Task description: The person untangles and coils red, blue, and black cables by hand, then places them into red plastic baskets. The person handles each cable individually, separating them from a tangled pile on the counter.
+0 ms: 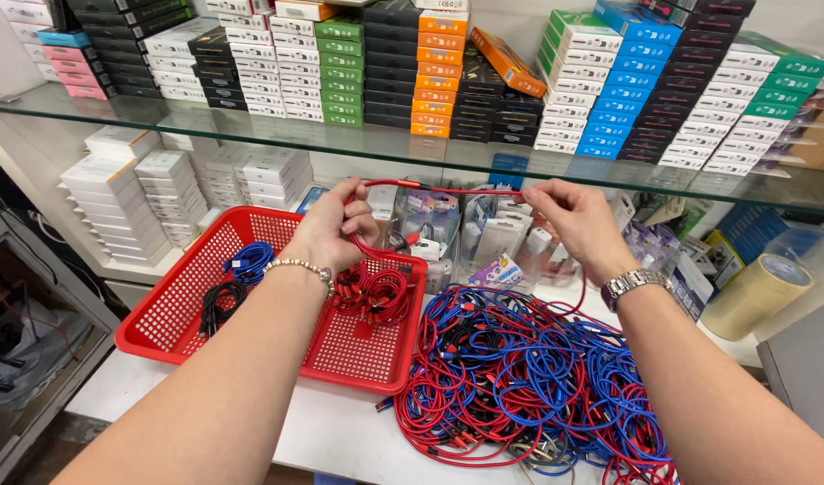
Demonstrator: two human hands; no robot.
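A light, limp red cable (448, 189) is pinched taut between the left hand (329, 229) and right hand (578, 220), best gripped near its ends.

A white counter (340, 431) carries a red plastic basket (174, 310) on its left part and, just beside it to the right, a big loose tangle of red and blue cables (529, 377). A roll of tan tape (758, 292) stands on edge near the right end. Clear packets of small goods (484, 238) crowd the back, and stacks of white boxes (147, 193) sit at the back left.
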